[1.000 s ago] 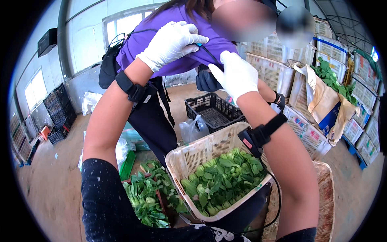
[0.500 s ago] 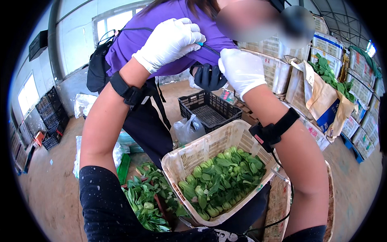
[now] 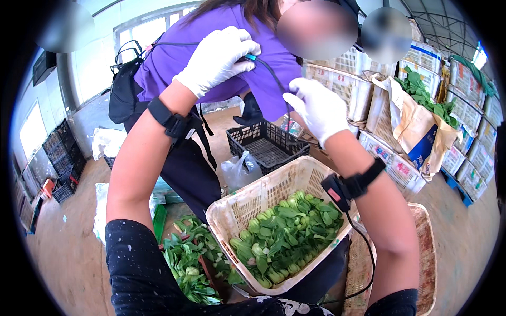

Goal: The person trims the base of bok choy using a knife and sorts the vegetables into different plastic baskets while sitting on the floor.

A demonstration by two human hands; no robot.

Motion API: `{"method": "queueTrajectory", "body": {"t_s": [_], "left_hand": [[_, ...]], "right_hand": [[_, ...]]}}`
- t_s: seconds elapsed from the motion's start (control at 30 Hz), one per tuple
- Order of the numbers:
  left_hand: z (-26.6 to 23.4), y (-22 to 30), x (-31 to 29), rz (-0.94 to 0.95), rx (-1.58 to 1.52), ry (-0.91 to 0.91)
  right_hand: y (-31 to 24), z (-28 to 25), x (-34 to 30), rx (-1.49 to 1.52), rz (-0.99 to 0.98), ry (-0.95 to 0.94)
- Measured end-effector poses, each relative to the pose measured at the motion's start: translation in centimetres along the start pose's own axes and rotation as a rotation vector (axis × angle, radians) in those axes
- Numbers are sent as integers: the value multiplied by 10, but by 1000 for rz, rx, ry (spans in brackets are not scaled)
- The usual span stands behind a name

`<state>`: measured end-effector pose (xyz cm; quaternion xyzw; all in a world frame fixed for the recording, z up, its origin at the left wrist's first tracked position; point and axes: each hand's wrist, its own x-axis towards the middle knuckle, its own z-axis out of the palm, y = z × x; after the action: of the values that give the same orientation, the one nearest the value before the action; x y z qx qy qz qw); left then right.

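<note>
My left hand (image 3: 220,60), in a white glove, pinches a thin black cable (image 3: 271,71) by a small teal piece (image 3: 250,57) on it. The cable lies over the purple sleeve (image 3: 276,97) of a person bending in front of me, then drops past the sleeve's edge. Just right of that sleeve is my right hand (image 3: 321,109), also white-gloved, its thumb and fingers apart with nothing seen between them. Black straps with small devices circle both my wrists. Below my arms sits a cream plastic crate (image 3: 219,213) holding rows of green bok choy (image 3: 295,231).
A black crate (image 3: 237,139) and a clear plastic bag (image 3: 241,171) stand beyond the cream crate. Loose greens (image 3: 187,263) lie at lower left. Another cream crate (image 3: 421,253) is at lower right. Stacked crates (image 3: 363,95) and a paper sack (image 3: 416,126) of greens fill the right side.
My right hand has let go at the sleeve and opened, drawing slightly down. The cable now hangs below the sleeve. The other person's black-gloved hand has shifted left and down.
</note>
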<state>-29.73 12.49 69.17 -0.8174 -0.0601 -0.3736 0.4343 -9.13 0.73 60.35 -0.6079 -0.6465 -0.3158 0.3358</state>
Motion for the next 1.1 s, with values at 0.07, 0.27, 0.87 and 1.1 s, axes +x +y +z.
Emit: {"method": "queueTrajectory", "body": {"t_s": [0.07, 0.27, 0.87, 1.1], "left_hand": [[-4, 7, -6, -66, -58, 35], [-4, 20, -19, -72, 20, 200], [27, 252, -164, -1216, -1251, 140], [65, 383, -170, -997, -1390, -547]], "right_hand": [[-1, -24, -20, 165, 21, 119], [28, -108, -136, 122, 73, -95], [106, -274, -479, 24, 1022, -494], [149, -232, -568, 325, 1487, -512]]}}
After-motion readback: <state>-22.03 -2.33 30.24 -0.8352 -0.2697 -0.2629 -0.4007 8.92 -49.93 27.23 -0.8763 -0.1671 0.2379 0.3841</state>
